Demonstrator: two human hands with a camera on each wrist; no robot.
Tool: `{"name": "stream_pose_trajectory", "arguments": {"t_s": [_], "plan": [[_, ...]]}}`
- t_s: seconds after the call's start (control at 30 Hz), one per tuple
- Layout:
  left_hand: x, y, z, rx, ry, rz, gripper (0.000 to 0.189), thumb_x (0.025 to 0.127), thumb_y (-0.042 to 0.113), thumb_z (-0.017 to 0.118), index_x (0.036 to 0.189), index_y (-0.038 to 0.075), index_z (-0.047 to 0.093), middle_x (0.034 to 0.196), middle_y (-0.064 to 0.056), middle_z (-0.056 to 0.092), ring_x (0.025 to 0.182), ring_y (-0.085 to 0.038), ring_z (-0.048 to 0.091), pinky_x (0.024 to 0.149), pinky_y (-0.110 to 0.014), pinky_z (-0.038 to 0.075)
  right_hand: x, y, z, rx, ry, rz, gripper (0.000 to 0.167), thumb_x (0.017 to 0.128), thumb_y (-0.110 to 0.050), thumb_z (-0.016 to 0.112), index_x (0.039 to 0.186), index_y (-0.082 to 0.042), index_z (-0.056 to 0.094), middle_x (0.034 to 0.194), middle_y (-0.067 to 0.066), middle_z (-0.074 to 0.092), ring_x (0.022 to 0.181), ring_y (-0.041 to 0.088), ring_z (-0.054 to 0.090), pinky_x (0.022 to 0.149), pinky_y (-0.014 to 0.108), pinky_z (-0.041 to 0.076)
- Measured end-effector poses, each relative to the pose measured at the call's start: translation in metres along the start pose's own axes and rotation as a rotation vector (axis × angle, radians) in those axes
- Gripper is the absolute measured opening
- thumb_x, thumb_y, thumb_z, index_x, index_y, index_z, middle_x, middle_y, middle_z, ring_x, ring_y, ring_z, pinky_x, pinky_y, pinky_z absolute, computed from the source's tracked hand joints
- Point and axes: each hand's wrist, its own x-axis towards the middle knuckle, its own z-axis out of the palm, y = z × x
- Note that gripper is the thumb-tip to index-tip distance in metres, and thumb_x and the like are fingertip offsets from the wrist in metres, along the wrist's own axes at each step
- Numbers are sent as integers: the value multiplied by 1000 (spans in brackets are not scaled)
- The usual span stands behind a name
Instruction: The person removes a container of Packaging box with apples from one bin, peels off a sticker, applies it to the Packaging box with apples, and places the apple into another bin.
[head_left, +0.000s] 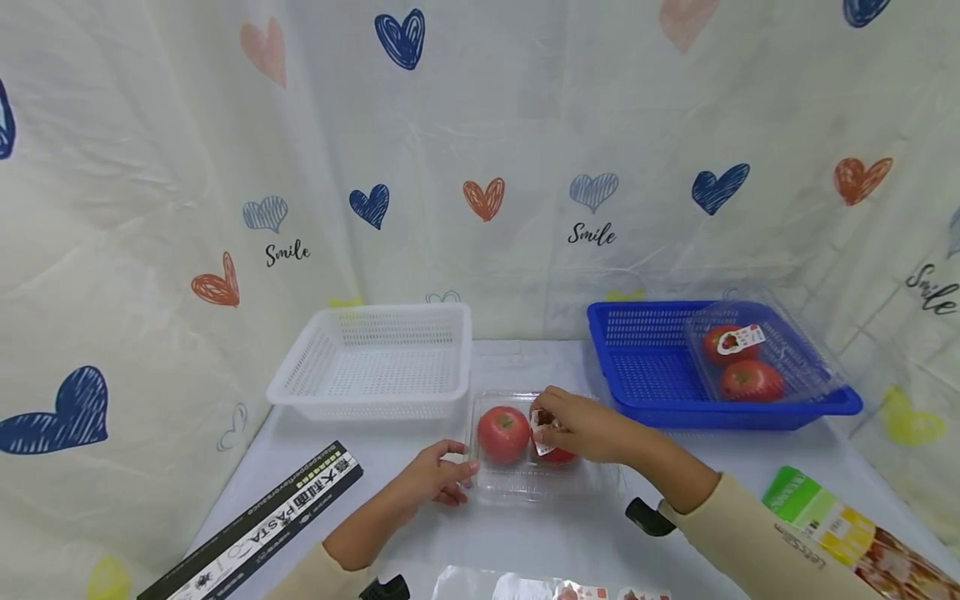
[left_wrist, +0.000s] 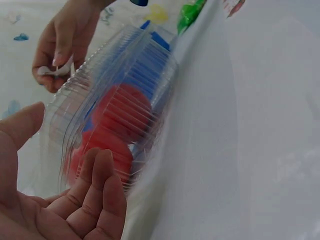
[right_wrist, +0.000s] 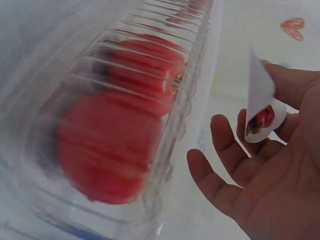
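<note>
A clear plastic box (head_left: 517,487) holding two red apples stands at the middle of the table. The left apple (head_left: 503,435) shows fully; the right apple (head_left: 557,455) is partly covered by my right hand (head_left: 583,425). Between thumb and fingers that hand pinches a white sticker (right_wrist: 261,117) printed with red fruit, held above the box and partly curled in the right wrist view. My left hand (head_left: 441,475) is at the box's left side with its fingers spread and loosely bent. Whether those fingertips touch the plastic, I cannot tell.
A white basket (head_left: 367,408) stands behind at the left. The blue basket (head_left: 637,410) at the right holds another clear box with two apples, one labelled. A pasta box (head_left: 255,533), a colourful packet (head_left: 847,525) and a sheet of stickers (head_left: 525,586) lie nearer me.
</note>
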Motion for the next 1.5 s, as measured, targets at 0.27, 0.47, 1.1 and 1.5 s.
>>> {"name": "stream_pose_trajectory", "arguments": {"t_s": [0.27, 0.47, 1.1, 1.5], "plan": [[2, 2, 0, 16, -7, 5, 53, 92, 28, 69, 131, 1, 46, 87, -10, 68, 68, -21, 66, 67, -36, 56, 12, 0, 2, 29, -14, 62, 34, 93, -17, 67, 125, -15, 54, 106, -3, 62, 101, 18, 59, 86, 40, 53], [1, 1, -1, 24, -12, -2, 51, 92, 28, 69, 130, 1, 47, 87, -9, 68, 68, -21, 66, 68, -35, 56, 16, 1, 7, 49, -27, 96, 38, 92, -19, 69, 128, -14, 56, 109, -4, 62, 104, 18, 57, 89, 41, 51], [1, 0, -2, 7, -28, 6, 52, 92, 28, 69, 130, 1, 46, 86, -9, 68, 69, -22, 65, 68, -35, 56, 2, 11, 22, 27, 35, 13, 41, 92, -21, 69, 129, -11, 55, 114, -2, 62, 106, 19, 58, 90, 39, 51], [1, -1, -2, 2, -33, 7, 50, 93, 27, 68, 130, 1, 46, 86, -9, 67, 69, -22, 65, 69, -35, 56, 2, 19, 29, -67, 75, -48, 43, 89, -22, 72, 128, -11, 57, 115, 1, 62, 107, 20, 57, 93, 43, 47]]}}
